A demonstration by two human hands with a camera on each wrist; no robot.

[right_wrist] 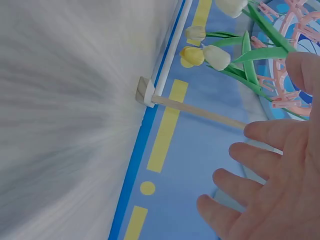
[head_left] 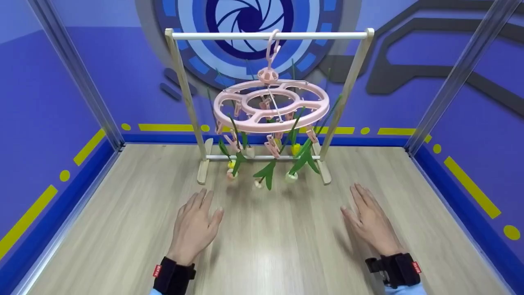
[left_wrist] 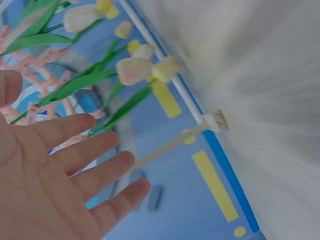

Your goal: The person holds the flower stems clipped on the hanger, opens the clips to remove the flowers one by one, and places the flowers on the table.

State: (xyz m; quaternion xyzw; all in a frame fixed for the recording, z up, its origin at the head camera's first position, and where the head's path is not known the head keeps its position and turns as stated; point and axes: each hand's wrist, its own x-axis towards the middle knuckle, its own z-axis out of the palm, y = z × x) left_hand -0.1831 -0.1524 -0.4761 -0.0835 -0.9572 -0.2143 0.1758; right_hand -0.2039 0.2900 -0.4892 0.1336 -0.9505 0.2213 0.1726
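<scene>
My left hand (head_left: 195, 227) is held over the table in front of the rack's left foot, fingers straight and nothing in them. To the right, my right hand (head_left: 370, 221) has its fingers extended too, palm turned inward and holding nothing. Between and beyond them a pink round clip hanger (head_left: 268, 127) hangs by its hook from a wooden rack (head_left: 270, 36). Artificial tulips dangle head down from its clips, among them a white tulip (head_left: 291, 177), a yellow tulip (head_left: 295, 149) and a pinkish tulip (left_wrist: 134, 71). Both hands are apart from the flowers.
The rack's left foot (head_left: 202, 172) and right foot (head_left: 324, 172) stand on the wood-grain table (head_left: 262, 246). A low crossbar (head_left: 262, 157) joins them. Blue printed panels (head_left: 102, 82) enclose the back and sides, with metal posts (head_left: 454, 73) at the corners.
</scene>
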